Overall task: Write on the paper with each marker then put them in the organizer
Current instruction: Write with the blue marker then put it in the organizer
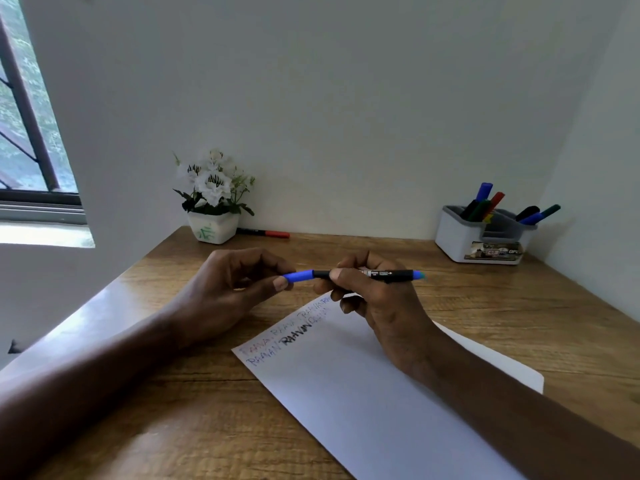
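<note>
I hold a blue marker (388,274) level above the far end of the white paper (363,386). My right hand (377,299) grips its black barrel. My left hand (228,289) pinches its blue cap (300,276) at the marker's left end; the cap sits against the barrel. The paper carries several words written in different colours near its far left corner. The white and grey organizer (460,240) stands at the back right with several markers in it. A red marker (266,233) lies on the desk at the back, beside a flower pot.
A white pot of white flowers (213,202) stands at the back left of the wooden desk (173,410). White walls close the desk at the back and right. A window (27,140) is at the left.
</note>
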`<action>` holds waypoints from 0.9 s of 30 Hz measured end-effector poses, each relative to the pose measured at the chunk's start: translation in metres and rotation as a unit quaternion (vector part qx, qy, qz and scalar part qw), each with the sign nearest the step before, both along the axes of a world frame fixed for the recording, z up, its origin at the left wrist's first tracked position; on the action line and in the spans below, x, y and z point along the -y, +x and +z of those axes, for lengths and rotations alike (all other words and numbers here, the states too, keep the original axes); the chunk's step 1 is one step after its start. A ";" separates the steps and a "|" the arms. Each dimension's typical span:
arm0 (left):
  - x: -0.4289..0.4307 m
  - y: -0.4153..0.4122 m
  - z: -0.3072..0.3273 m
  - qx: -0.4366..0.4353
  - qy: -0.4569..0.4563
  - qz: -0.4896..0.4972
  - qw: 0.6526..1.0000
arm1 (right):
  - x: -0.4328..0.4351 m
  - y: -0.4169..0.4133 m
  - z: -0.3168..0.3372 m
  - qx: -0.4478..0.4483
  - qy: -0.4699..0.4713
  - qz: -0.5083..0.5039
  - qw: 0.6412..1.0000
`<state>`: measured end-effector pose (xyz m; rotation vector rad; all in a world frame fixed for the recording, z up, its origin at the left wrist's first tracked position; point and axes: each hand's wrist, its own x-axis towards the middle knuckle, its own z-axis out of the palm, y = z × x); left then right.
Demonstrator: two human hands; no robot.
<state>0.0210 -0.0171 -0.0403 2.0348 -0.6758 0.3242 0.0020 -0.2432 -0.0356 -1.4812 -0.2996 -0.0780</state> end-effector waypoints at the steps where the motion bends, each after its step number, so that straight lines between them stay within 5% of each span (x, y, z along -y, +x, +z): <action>1: 0.000 0.000 0.001 -0.001 0.004 -0.003 1.000 | 0.000 -0.001 0.000 0.003 -0.003 0.000 1.000; 27: 0.000 0.000 0.001 -0.168 -0.087 -0.052 0.981 | -0.005 -0.007 -0.005 -0.029 -0.046 0.007 0.998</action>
